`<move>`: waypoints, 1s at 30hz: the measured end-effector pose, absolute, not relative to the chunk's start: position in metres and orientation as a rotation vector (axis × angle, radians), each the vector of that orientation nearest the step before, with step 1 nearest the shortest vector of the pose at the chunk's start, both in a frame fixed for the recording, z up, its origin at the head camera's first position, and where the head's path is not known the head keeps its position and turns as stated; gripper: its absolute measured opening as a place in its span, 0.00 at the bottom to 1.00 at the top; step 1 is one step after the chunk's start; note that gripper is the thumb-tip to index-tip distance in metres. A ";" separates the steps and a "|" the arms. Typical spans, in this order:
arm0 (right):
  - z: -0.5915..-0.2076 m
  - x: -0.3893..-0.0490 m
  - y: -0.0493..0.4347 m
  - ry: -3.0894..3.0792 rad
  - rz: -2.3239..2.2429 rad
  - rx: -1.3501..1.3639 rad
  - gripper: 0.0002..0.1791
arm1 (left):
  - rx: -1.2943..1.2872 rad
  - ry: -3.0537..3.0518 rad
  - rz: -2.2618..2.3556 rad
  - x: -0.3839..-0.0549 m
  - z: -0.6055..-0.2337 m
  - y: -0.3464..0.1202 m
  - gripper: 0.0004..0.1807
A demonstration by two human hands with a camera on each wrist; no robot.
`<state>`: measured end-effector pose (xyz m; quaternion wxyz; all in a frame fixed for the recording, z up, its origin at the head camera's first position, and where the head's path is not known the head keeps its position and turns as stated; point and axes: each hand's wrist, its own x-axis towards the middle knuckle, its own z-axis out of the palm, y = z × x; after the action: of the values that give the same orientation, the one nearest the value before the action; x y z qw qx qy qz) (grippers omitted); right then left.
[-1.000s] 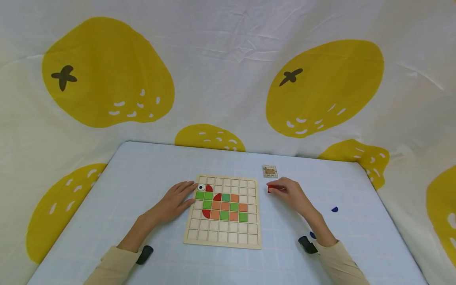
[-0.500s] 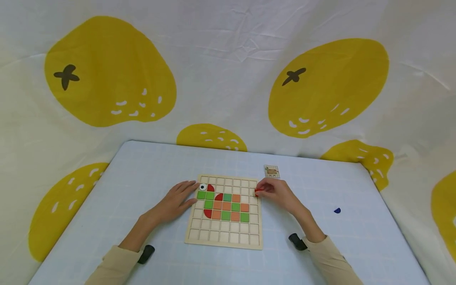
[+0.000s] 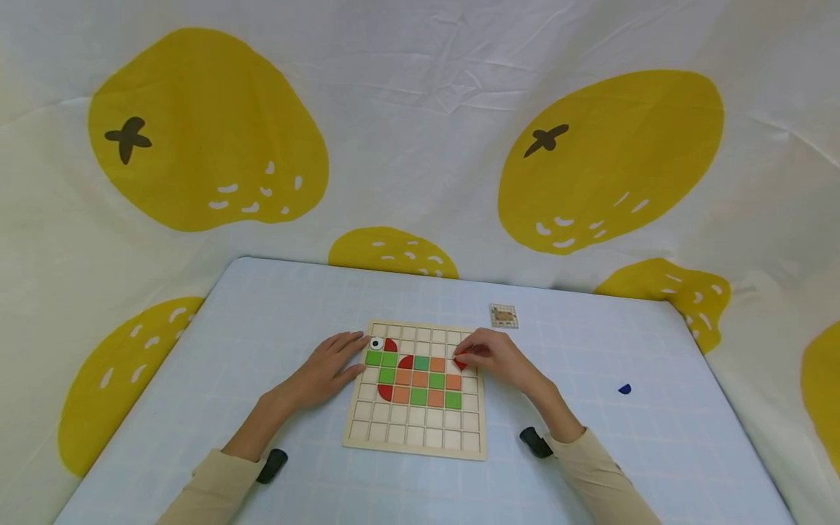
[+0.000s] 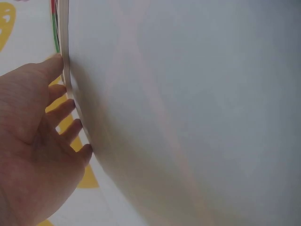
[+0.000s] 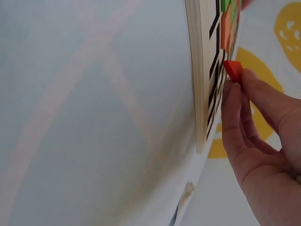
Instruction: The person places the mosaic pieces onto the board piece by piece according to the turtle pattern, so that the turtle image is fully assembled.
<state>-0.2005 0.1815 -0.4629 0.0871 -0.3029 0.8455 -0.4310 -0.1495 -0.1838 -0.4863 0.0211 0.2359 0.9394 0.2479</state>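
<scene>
A wooden grid board [image 3: 415,450] lies on the table, with green, orange and red tiles and a round white eye piece [image 3: 376,343] set in its squares. My left hand [image 3: 326,372] rests at the board's left edge with its fingers extended, thumb and fingertips right at the rim, as the left wrist view also shows. Between thumb and fingers, my right hand [image 3: 496,357] pinches a small red tile [image 5: 233,70] over the upper right squares, just beyond the orange tile [image 3: 453,382] at the end of a row. The fingers partly cover the red tile in the head view.
A small picture card [image 3: 504,316] lies behind the board to the right. A dark blue half-round piece [image 3: 625,389] is on the table at the right. Behind the table hangs a white cloth [image 3: 407,146] with yellow fruit prints.
My right hand has moved left with the red tile, from beside the board to over its right-hand squares. My left hand stays at the left edge.
</scene>
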 end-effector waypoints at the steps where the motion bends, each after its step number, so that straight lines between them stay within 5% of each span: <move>1: -0.463 -0.201 0.180 2.507 -1.284 -0.912 0.05 | 0.735 2.913 0.769 -0.150 -0.486 -0.184 0.31; 30: -0.467 -0.197 0.165 2.465 -1.238 -0.904 0.07 | 0.721 2.908 0.751 -0.150 -0.486 -0.183 0.32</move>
<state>-0.1969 0.1654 -0.4672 0.1192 -0.3092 0.8431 -0.4236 -0.1505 -0.1832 -0.4863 0.0262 0.2333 0.9412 0.2430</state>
